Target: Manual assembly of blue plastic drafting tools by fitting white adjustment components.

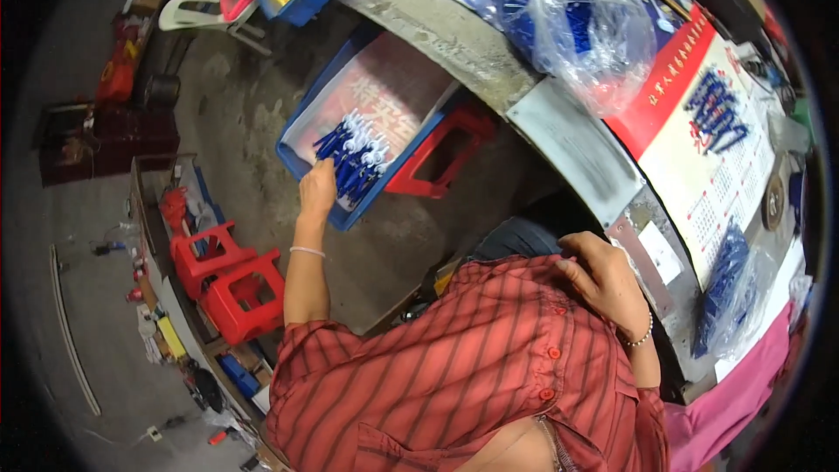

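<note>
My left hand [319, 187] reaches out to the blue tray [287, 156], its fingers closed at the near left edge of a pile of slim blue pen-like pieces with white tops [357, 153]. What those fingers hold is hidden among the pieces. On the other side, my right hand [606, 281] is beside the worktable edge, in front of my red striped shirt. Its fingers are loosely curved with the thumb apart, and nothing shows in them.
Under the tray stands a red stool [444, 156]; more red stools [245, 295] are at the left. On the worktable [437, 26] lie a clear plastic bag with blue pieces [594, 31], a grey metal plate [577, 149], loose blue pieces [717, 112] and another bag of blue pieces [730, 284].
</note>
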A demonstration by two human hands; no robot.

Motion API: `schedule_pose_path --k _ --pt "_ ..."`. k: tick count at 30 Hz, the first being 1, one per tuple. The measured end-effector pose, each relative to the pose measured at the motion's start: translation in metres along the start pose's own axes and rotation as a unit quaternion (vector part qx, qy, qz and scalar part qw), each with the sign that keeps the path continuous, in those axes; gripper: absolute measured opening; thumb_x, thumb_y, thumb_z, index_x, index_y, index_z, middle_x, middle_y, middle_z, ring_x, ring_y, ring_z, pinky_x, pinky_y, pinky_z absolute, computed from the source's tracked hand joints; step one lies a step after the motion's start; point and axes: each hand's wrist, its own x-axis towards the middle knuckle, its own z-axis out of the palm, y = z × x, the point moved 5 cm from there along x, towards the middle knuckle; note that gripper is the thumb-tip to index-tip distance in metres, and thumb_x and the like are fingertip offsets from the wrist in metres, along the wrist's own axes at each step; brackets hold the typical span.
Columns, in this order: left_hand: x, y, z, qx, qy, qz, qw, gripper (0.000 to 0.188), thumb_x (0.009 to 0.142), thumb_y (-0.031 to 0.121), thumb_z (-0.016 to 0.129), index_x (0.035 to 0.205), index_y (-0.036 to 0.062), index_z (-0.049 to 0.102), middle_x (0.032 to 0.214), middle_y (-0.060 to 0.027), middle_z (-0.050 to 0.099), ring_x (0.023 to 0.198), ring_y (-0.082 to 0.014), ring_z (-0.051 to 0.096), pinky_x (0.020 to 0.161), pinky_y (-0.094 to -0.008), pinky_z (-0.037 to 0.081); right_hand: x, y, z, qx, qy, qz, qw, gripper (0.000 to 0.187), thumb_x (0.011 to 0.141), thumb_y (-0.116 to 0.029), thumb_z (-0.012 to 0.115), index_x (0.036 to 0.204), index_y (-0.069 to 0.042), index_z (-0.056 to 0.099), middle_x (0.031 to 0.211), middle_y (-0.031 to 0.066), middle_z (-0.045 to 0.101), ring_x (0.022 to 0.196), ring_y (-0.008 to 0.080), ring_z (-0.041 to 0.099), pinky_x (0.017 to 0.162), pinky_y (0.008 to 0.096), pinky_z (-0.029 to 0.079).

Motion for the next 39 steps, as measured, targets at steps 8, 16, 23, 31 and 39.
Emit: schedule_pose_path --k 8,16,23,31,39 --pt "-0.005 -0.032 0.029 0.014 -0.048 0.02 0.999 0.026 0.084 0.008 0.054 0.108 -0.0007 0.058 0.099 -0.0229 0.062 0.092 -0.0379 0.06 0.079 -0.0428 0.047 -0.012 0.02 -0.068 -0.055 0.074 -0.03 0.995 0.023 0.084 -0.017 0.06 0.099 0.0 0.058 0.088 0.0167 0.061 0.079 0.0317 0.06 0.07 0.0362 0.047" --pt "0.016 0.026 -0.013 -0.051 0.062 0.086 0.993 0.028 0.08 -0.001 0.053 0.109 -0.0048 0.053 0.1 -0.025 0.057 0.093 -0.0424 0.054 0.08 -0.0437 0.044 -0.023 0.161 -0.244 -0.272 0.447 0.115 0.844 0.02 0.078 -0.002 0.052 0.096 0.001 0.061 0.097 0.0189 0.063 0.089 0.0347 0.06 0.079 0.0379 0.047" --pt "0.012 0.152 -0.077 -0.17 0.051 0.12 0.977 0.028 0.083 -0.002 0.052 0.111 -0.0033 0.054 0.099 -0.0211 0.057 0.085 -0.0378 0.055 0.075 -0.0411 0.044 0.021 0.191 -0.282 -0.29 0.409 0.103 0.859 0.024 0.076 -0.006 0.05 0.097 0.0 0.06 0.094 0.0201 0.064 0.09 0.0381 0.06 0.079 0.0446 0.047" --pt "-0.007 0.283 -0.099 -0.324 0.006 0.265 0.908 0.027 0.081 -0.005 0.054 0.107 -0.0019 0.055 0.102 -0.0195 0.058 0.088 -0.0344 0.058 0.075 -0.0369 0.048 0.041 0.168 -0.257 -0.195 0.433 0.316 0.822 0.048 0.071 -0.01 0.061 0.107 0.008 0.035 0.086 0.0285 0.063 0.084 0.041 0.063 0.072 0.0469 0.05" --pt "-0.013 0.376 -0.129 -0.47 0.001 0.369 0.802 0.028 0.078 -0.007 0.058 0.105 -0.0013 0.058 0.101 -0.0193 0.061 0.084 -0.0311 0.062 0.071 -0.0344 0.051 0.024 0.197 -0.274 -0.047 0.522 0.302 0.796 0.058 0.068 -0.009 0.063 0.111 0.017 0.034 0.084 0.0289 0.06 0.081 0.033 0.064 0.07 0.0387 0.05"
